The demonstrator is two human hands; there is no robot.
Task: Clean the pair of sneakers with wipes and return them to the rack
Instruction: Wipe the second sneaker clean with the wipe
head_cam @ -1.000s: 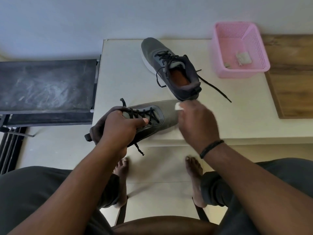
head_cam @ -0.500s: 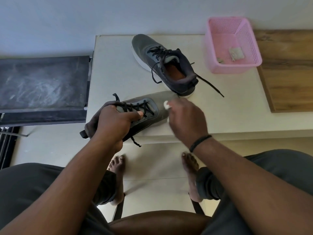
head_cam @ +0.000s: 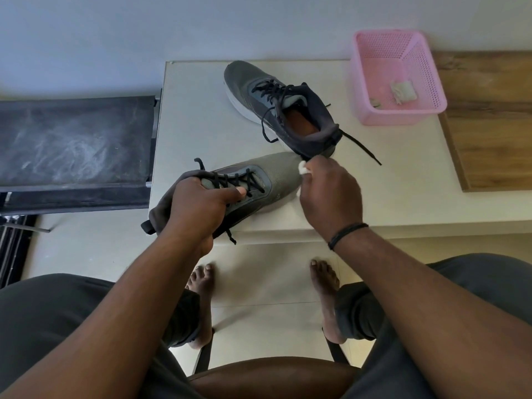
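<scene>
wipe at the toe of the held sneaker

since half a second ago our right hand (head_cam: 328,194) has slid from beside the laces out to the toe tip, fingers pinched on the white wipe (head_cam: 302,169). our left hand (head_cam: 198,210) stays clamped round the gray sneaker (head_cam: 267,180) at its collar, thumb on the laces, heel hanging past the table's (head_cam: 403,174) near edge. the second sneaker (head_cam: 276,110) rests on the table behind, heel almost touching the held toe. bare tabletop lies to the right, below the pink basket (head_cam: 400,116). we can read no brand or writing.
</scene>
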